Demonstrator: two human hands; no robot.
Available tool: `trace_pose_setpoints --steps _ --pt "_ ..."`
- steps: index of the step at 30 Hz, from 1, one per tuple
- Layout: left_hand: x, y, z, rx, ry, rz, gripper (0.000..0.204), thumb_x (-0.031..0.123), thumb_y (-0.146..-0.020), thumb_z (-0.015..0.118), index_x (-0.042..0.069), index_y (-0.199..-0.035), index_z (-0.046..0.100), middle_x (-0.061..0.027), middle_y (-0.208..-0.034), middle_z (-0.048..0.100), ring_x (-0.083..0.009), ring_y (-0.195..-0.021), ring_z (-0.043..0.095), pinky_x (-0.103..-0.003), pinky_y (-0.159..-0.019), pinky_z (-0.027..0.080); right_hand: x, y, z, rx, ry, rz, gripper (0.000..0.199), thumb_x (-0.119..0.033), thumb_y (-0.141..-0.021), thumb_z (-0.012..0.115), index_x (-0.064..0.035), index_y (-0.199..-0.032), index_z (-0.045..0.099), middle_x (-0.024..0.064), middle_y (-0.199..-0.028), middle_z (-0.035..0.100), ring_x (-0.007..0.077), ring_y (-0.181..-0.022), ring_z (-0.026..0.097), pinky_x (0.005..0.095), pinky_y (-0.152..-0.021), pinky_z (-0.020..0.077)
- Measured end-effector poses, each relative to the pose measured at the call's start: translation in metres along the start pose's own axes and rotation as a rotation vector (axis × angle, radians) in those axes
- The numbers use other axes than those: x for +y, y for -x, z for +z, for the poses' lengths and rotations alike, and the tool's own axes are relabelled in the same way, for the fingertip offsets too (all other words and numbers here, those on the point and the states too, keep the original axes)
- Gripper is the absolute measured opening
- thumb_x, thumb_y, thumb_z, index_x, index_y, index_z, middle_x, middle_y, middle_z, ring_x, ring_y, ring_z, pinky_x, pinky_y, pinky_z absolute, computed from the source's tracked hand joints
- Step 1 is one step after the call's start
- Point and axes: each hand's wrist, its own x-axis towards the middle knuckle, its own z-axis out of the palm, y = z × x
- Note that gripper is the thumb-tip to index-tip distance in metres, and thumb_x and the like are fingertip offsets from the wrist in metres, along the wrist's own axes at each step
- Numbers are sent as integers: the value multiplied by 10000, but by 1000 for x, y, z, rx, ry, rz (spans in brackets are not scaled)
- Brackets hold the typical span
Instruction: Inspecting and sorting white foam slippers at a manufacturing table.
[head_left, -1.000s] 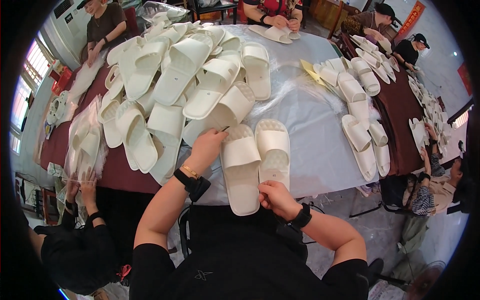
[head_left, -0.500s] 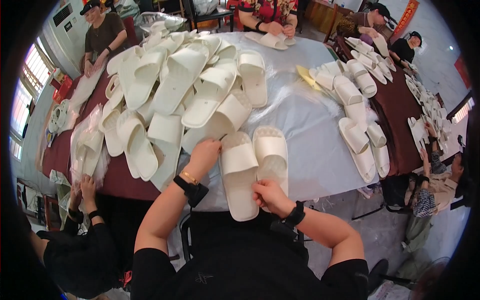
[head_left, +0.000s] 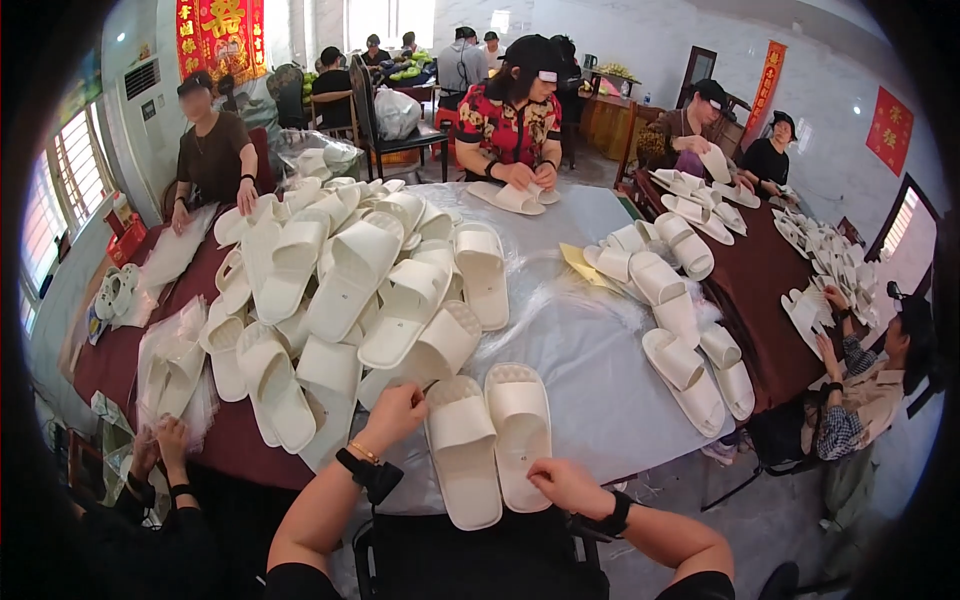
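Observation:
A pair of cream slippers stands side by side at the near table edge, heels toward me. My left hand [head_left: 398,412] is closed, beside the strap of the left slipper [head_left: 468,470]; what its fingers hold, if anything, is hidden. At the heel half of the right slipper [head_left: 520,425], my right hand [head_left: 565,486] pinches the outer edge. A big heap of loose cream slippers [head_left: 365,265] rises just beyond my left hand.
More slippers [head_left: 683,375] lie to the right, near a yellow sheet [head_left: 588,268]. Clear plastic bags [head_left: 180,370] cover slippers at the left. Co-workers sit around the table, one opposite [head_left: 510,125] handling slippers. Clear film covers the grey table top [head_left: 590,390].
The view has tilted up, showing more of the room. My right hand has moved from between the two slippers to the right one's outer edge. The slippers now stand slightly apart.

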Motion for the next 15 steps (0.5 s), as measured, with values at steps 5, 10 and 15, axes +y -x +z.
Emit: trace_pose_setpoints --steps 5,10,15 --pt "8 -14 -4 107 213 -29 199 177 -826 642 -17 -872 646 -137 -726 646 -212 -643 614 -333 -621 490 -26 3 -25 322 812 -238 36 -98 -775 586 -67 -779 604 124 -770 580 309 -744 578 432 -643 453" --pt "26 -33 0 138 439 -47 169 155 -857 663 -13 -876 650 -31 -713 628 -82 -666 555 -261 -610 460 -37 0 -12 379 699 -270 50 -80 -747 590 -36 -772 590 125 -818 575 315 -737 586 419 -640 475" --pt "42 -40 24 35 693 -58 104 118 -899 646 15 -909 635 6 -843 638 -49 -753 549 -208 -686 446 -45 2 26 270 594 -388 97 -38 -729 576 -24 -824 565 116 -813 564 291 -743 592 381 -667 496"
